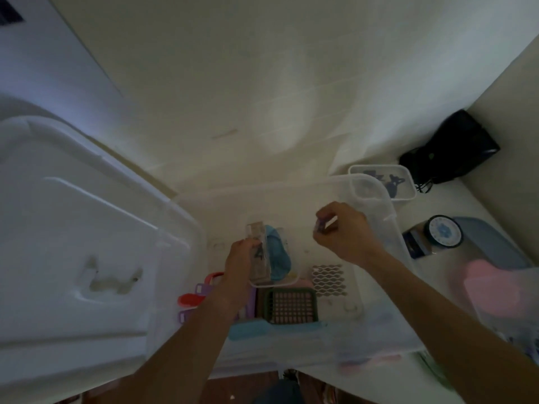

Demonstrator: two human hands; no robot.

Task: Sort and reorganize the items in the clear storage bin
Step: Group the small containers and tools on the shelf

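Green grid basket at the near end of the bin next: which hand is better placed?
Probably left. The left hand grips a small clear box directly above the green grid basket, though it must release first. The right hand pinches a small item further away, near the clear storage bin wall.

The storage bin (388, 217) sits on the table (481, 205). Its lid (73, 228) lies left of the bin. Inside the bin, a grid basket (291, 306) lies at the near side. A small container (405, 185) stands just behind the bin's right corner; a bag (455, 147) lies farther behind it.
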